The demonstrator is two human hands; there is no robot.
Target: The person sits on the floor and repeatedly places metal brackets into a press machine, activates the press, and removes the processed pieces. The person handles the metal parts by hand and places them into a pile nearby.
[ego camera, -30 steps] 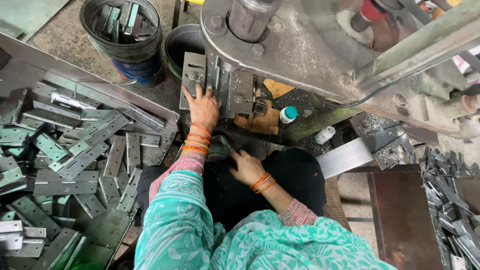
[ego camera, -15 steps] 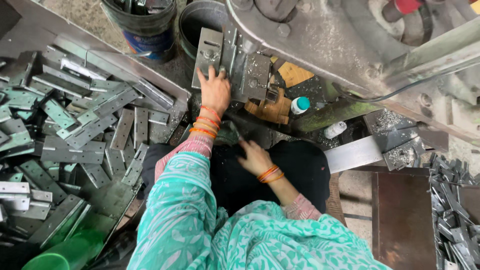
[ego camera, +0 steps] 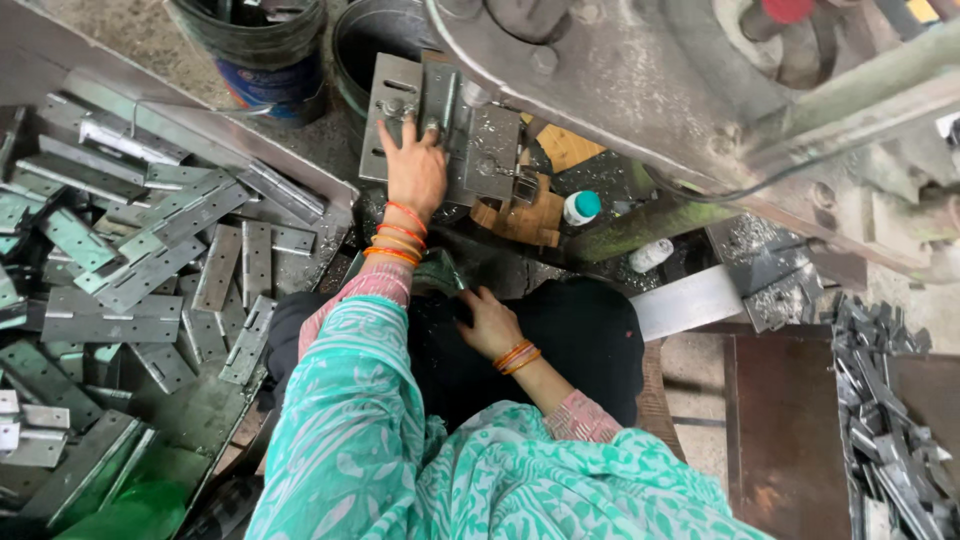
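Grey steel die plate (ego camera: pixel 440 125) of the press: flat, rectangular, bolted, dull and scratched, with screw heads and a raised guide strip; sits at twelve o'clock from the person, under the machine's grey cast-iron frame (ego camera: pixel 620 70).

Nearest, right hand (ego camera: pixel 487 322), orange bangles at the wrist, rests on dark cloth in the lap, fingers curled against a dark greenish metal piece (ego camera: pixel 440 272); whether it grips it cannot be told.

Left hand (ego camera: pixel 415 170), bangled likewise, lies palm-down on the die plate, fingers spread flat, holding nothing.

Heap of grey steel hinge leaves (ego camera: pixel 150 250) at nine o'clock.

Small white bottle with teal cap (ego camera: pixel 580 207) at one o'clock.

Dark plastic bucket (ego camera: pixel 262 50) at eleven o'clock, farthest.
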